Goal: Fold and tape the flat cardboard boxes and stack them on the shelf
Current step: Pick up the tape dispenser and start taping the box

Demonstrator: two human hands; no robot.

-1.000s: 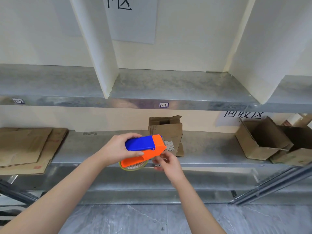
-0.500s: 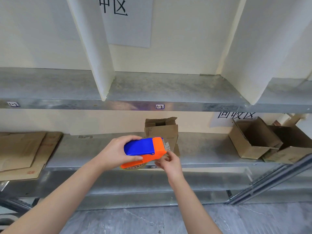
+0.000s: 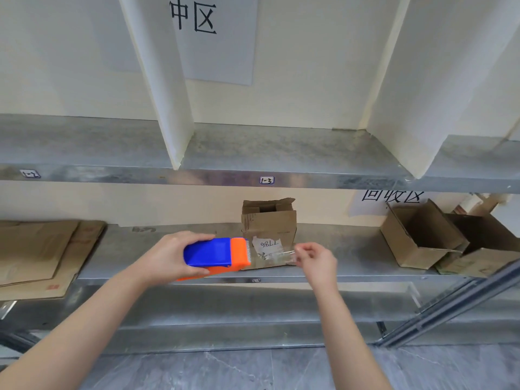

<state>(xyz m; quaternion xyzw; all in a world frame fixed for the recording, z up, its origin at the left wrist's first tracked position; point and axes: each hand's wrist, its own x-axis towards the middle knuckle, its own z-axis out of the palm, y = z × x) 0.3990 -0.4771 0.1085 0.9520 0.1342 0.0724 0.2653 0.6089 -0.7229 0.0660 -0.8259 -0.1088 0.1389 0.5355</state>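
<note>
**Head view: clear tape held tight between two hands at the shelf**

Head view shows two bare arms reaching toward a metal shelf (image 3: 351, 249). The left hand (image 3: 168, 257) holds a blue and orange tape dispenser (image 3: 216, 254). Its fingers (image 3: 197, 237) are curled over the top and the thumb is tucked under. The right hand (image 3: 318, 263) is just to the side. Its fingers (image 3: 302, 250) pinch the end of a strip of clear tape (image 3: 273, 258). The strip runs from the toothed end of the dispenser to that pinch.

Behind the tape, a small box (image 3: 268, 223) stands upright in the middle of the shelf. Its top flaps are open and the inside is dark, so I cannot tell what is in it. A white sticker with numbers is on its front.

At the left end of the shelf lies a stack of flat cardboard (image 3: 39, 254). It hangs a bit over the front edge.

At the right end, an open box (image 3: 419, 237) lies tipped on its side and shows only its brown inside walls. A second open box (image 3: 484, 240) touches it, and its inside is too dark to see.

Above is the upper shelf (image 3: 281, 147), with a small tag (image 3: 266, 180) on its front edge.
</note>
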